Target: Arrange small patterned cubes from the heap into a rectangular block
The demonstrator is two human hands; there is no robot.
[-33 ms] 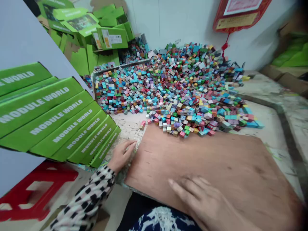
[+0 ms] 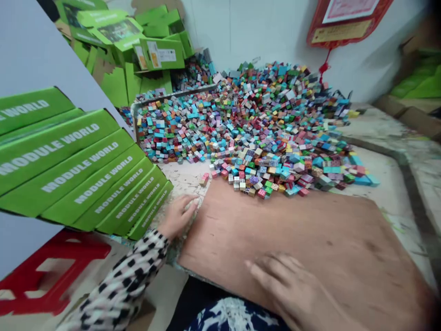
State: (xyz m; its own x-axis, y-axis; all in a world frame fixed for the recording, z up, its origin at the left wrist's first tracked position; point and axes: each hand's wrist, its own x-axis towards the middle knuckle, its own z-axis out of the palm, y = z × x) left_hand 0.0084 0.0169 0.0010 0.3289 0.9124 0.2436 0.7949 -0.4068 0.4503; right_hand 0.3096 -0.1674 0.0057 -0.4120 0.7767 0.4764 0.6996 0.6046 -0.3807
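Observation:
A bare brown wooden board (image 2: 275, 225) lies on the table before me. My right hand (image 2: 285, 278) rests palm down on its near part, fingers stretched out and slightly blurred, holding nothing that I can see. Just beyond the board's left edge is my left hand (image 2: 178, 215), over the speckled tabletop. Its thumb and fingers are apart, with nothing visible between them. Close by on the left stands a row of green boxes (image 2: 103, 179) lettered MODULE WORLD. Behind the board spreads a large heap of small, many-coloured printed blocks (image 2: 237, 124), its front edge reaching the board's far side.
Flattened and opened green cartons (image 2: 160, 53) are piled at the back left. A red plastic stool (image 2: 58, 271) stands below the boxes. A dark raised strip (image 2: 409, 184) runs along the right of the table. A red hanging ornament (image 2: 344, 23) is on the wall.
My left hand has shifted slightly to the right and forward, toward the board's edge, with its fingers more spread. My right hand stays almost where it was.

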